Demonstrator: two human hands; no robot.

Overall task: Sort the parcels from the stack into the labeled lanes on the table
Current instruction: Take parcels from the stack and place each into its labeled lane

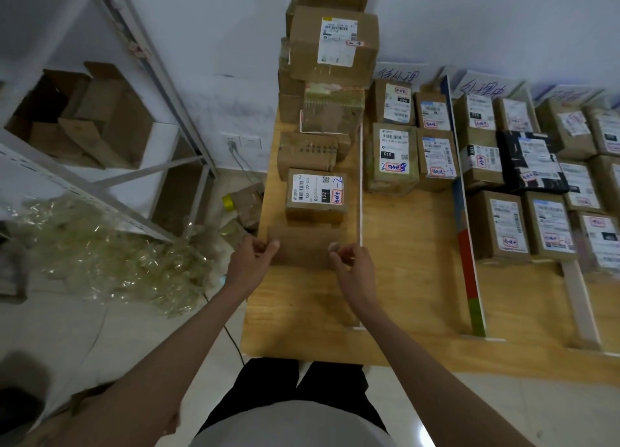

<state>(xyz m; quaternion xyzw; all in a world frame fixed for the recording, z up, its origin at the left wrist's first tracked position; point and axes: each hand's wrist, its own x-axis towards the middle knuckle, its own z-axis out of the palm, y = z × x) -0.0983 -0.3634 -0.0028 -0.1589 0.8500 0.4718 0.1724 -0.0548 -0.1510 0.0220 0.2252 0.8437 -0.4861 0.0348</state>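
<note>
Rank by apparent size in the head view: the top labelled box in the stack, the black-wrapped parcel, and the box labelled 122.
1. Top labelled box, largest.
2. Black-wrapped parcel and the box labelled 122 look about alike; differing distance from the camera makes ranking them unsure.

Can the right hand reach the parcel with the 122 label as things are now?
Probably yes. The right hand is holding the plain brown parcel, and the 122 parcel lies just behind it, uncovered, so it must release first.
</note>
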